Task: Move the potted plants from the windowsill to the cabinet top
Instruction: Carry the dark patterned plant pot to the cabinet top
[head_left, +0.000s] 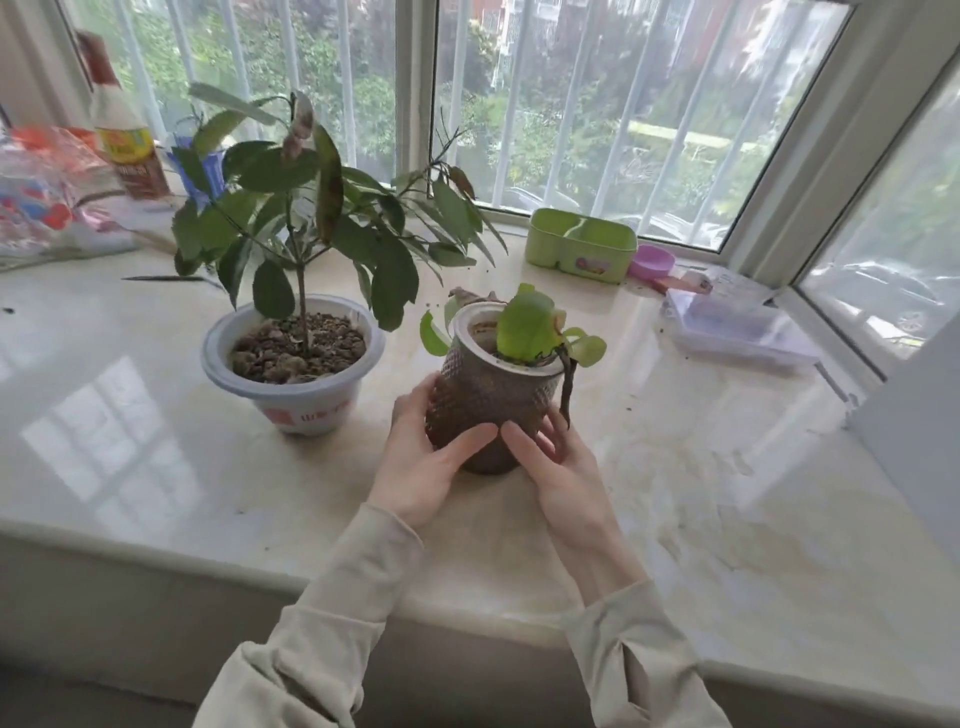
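Note:
A small brown textured pot (488, 395) with a few light green leaves stands on the pale marble windowsill (156, 415), near its middle. My left hand (426, 462) wraps its left side and my right hand (561, 467) its right side, thumbs across the front. To its left stands a larger white plastic pot (293, 374) of brown soil with a tall dark-leaved plant (306, 208); no hand touches it. The cabinet top is not in view.
At the back right lie a green two-part tray (582, 244), a pink lid (652, 261) and a clear plastic box (737, 332). A bottle (127, 140) and plastic bags (47, 202) sit at the back left. Barred windows close the sill behind.

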